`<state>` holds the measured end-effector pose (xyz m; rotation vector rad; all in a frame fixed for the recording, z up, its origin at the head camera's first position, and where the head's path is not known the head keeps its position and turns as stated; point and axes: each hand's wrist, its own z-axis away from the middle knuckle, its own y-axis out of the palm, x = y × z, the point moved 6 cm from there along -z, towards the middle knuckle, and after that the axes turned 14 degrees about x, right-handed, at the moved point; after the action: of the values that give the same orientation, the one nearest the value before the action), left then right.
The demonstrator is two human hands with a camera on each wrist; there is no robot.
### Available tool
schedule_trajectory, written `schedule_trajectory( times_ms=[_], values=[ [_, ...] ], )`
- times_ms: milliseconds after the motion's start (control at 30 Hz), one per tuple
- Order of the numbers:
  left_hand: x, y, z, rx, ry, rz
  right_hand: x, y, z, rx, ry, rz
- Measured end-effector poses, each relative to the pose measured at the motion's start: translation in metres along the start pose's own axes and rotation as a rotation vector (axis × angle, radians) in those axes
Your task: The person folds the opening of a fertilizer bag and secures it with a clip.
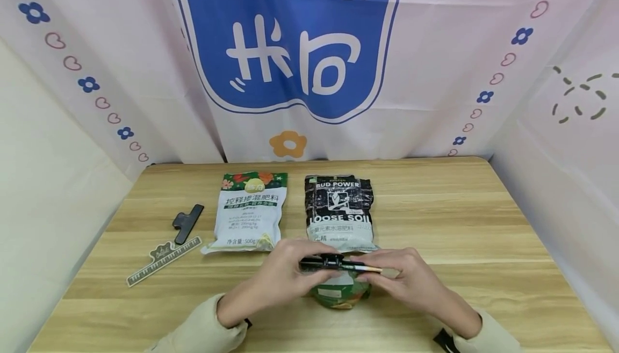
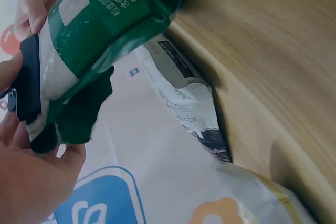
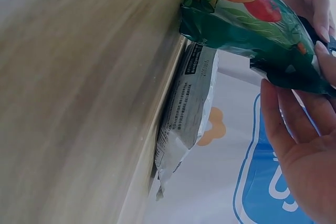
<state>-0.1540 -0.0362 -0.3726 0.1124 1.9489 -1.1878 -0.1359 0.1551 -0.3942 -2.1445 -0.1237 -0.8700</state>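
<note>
Over the table's front middle, both hands are at the top edge of a green bag with fruit pictures. A black bag clip lies across that edge. My left hand grips the clip and bag edge between thumb and fingers. From the other side my right hand pinches the end of the bag's top. In the left wrist view the clip sits along the edge, and a green flap hangs beyond it. The bag's printed front shows in the right wrist view.
Behind the hands lie a white fertilizer bag and, close to the fingers, a black-and-white soil bag. To the left are another black clip and a clip with a strip of piano-key marks. A printed curtain hangs behind the wooden table.
</note>
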Motion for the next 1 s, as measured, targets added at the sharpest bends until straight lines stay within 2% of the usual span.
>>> schedule_trajectory(
  times_ms=[133,300,367,500,700,800,867,1000],
  values=[
    [0.01,-0.003,0.008,-0.015,-0.064,0.029,0.001,0.0,-0.002,-0.006,-0.015,0.007],
    [0.027,-0.004,0.019,-0.028,-0.208,0.095,0.0,-0.002,-0.002,-0.022,0.014,0.027],
    [0.033,-0.002,0.021,-0.031,-0.247,0.125,0.0,-0.003,-0.002,-0.033,0.027,0.04],
    [0.039,0.002,0.025,-0.043,-0.262,0.169,0.0,-0.003,-0.001,-0.041,0.055,0.054],
    [0.042,0.008,0.027,-0.049,-0.265,0.185,-0.001,0.0,0.002,-0.033,0.1,0.057],
    [0.044,0.01,0.029,-0.052,-0.274,0.207,-0.005,0.003,0.006,-0.02,0.201,0.048],
    [0.045,0.012,0.03,-0.054,-0.269,0.24,-0.009,0.007,0.01,-0.006,0.32,0.031],
    [0.045,0.013,0.031,-0.059,-0.262,0.301,-0.019,0.019,0.021,0.029,0.582,-0.072]
  ],
)
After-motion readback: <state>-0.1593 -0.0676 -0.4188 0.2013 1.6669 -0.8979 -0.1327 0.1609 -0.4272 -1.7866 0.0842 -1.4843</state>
